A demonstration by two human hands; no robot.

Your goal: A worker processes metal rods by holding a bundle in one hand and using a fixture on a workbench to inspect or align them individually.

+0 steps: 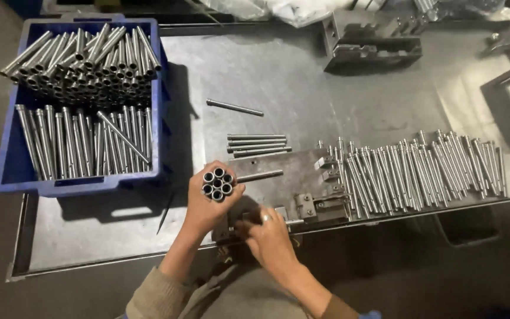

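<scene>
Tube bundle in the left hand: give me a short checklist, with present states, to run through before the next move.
1. Left hand grips the tube bundle firmly, ends up: ok.
2. Tube ends level with one another: ok, roughly.
3. Right hand at the metal fixture, by its near edge: ok; what it pinches: cannot tell.
4. One tube lies on the fixture: ok.
5. Supply in the blue crate: ok, many tubes.
6. Row of rods clear of both hands: ok.

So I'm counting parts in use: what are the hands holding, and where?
Left hand grips a bundle of metal tubes around their middle; the right hand's hold cannot be told.
</scene>
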